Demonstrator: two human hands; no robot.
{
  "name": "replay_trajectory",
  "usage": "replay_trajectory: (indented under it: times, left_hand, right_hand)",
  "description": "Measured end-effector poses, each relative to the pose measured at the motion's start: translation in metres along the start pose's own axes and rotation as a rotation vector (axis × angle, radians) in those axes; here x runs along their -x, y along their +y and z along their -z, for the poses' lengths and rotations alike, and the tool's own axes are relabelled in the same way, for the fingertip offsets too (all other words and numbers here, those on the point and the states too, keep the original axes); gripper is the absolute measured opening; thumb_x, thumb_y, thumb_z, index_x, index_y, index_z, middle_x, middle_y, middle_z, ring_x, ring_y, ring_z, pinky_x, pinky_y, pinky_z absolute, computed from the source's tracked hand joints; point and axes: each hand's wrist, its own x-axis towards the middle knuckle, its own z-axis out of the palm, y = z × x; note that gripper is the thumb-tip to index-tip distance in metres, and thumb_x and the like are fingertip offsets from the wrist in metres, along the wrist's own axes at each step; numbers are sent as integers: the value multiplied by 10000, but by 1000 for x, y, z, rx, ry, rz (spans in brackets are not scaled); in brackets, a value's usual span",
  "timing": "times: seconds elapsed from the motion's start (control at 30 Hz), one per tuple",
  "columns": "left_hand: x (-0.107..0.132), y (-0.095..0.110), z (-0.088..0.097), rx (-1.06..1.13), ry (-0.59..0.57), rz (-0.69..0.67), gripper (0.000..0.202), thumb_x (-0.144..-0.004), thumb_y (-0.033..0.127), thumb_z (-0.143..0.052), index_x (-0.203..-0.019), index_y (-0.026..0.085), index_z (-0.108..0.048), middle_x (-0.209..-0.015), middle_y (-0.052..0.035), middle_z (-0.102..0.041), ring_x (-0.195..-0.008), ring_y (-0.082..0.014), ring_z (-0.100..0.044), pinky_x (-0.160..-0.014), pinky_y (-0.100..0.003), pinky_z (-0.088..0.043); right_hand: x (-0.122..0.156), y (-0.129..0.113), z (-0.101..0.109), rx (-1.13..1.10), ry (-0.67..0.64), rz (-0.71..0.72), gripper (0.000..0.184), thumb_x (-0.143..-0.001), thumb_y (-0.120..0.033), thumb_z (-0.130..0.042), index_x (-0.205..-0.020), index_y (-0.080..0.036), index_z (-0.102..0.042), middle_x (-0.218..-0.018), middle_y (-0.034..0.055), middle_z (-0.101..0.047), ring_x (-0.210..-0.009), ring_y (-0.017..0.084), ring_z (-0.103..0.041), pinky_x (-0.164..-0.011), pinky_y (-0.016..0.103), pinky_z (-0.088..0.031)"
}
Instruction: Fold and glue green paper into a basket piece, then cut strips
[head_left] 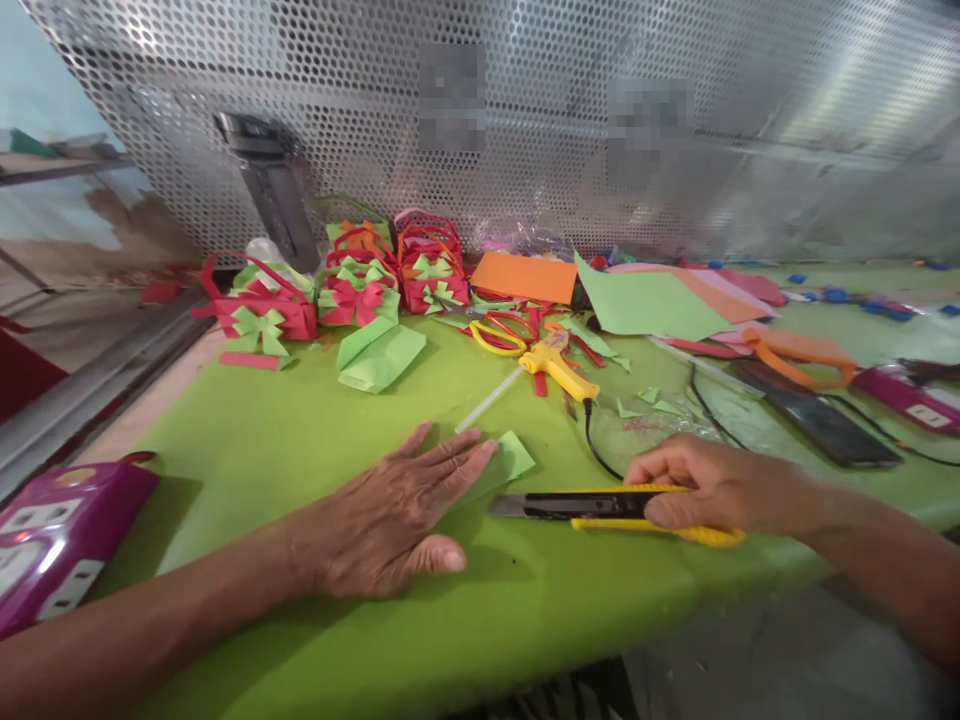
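Observation:
My left hand (390, 515) lies flat on the green table (262, 440), fingers stretched out, fingertips pressing a small folded green paper piece (510, 462). My right hand (712, 487) is closed around a yellow and black utility knife (592, 505). The knife lies along the table and its blade end points left toward the green paper, just beside my left fingertips.
Red and green paper baskets (262, 310) stand at the back left with folded green paper (379, 355). A yellow glue gun (555, 365), yellow scissors (499, 335), orange scissors (802, 352), coloured paper sheets (645, 300), a phone (817, 415) and a purple power strip (52, 535) surround the hands.

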Motion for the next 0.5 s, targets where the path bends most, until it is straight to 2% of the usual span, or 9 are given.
replay_trajectory:
  times: [0.13, 0.2, 0.27, 0.33, 0.4, 0.5]
  left_hand:
    - [0, -1, -1, 2, 7, 5, 809, -868, 637, -240, -1438, 186, 115, -1519, -81, -24, -1394, -261, -42, -1117, -472, 56]
    - [1, -1, -1, 2, 3, 11, 808, -869, 634, -249, -1436, 191, 119, -1520, -75, -24, -1394, -260, -48, -1117, -470, 55]
    - [2, -2, -2, -2, 4, 11, 804, -873, 627, -254, -1434, 195, 126, -1520, -74, -32, -1393, -261, -57, -1119, -473, 41]
    - [3, -2, -3, -11, 23, 6, 793, -875, 623, -248, -1434, 203, 127, -1520, -72, -43, -1392, -259, -67, -1121, -476, 20]
    - [3, -2, -3, -16, 48, 3, 779, -880, 617, -245, -1434, 215, 125, -1520, -69, -58, -1391, -257, -80, -1123, -481, 2]
    - [3, -1, -3, -9, 54, 0, 776, -883, 608, -261, -1434, 218, 122, -1518, -67, -75, -1390, -255, -89, -1125, -485, -7]
  right_hand:
    - [12, 11, 6, -233, 87, 25, 421, -782, -525, -572, -965, -146, -562, -678, 16, -590, -519, 87, -468, -457, 197, -317]
    - [9, 12, 1, -363, 150, 100, 371, -818, -462, -560, -1015, -150, -522, -777, 50, -632, -598, 110, -540, -515, 212, -382]
    - [-1, 9, -6, -455, 140, 181, 320, -822, -405, -576, -1002, -149, -510, -866, 77, -643, -707, 145, -595, -603, 249, -444]
    - [-12, 2, -14, -473, 97, 231, 330, -772, -349, -645, -987, -127, -529, -903, 93, -634, -776, 167, -602, -632, 262, -463]
    - [-21, -7, -20, -450, 99, 292, 308, -778, -345, -638, -959, -116, -542, -911, 96, -622, -766, 153, -591, -635, 257, -462]
    - [-30, -19, -28, -444, 134, 339, 313, -820, -409, -577, -965, -140, -507, -823, 40, -578, -678, 110, -548, -570, 222, -431]
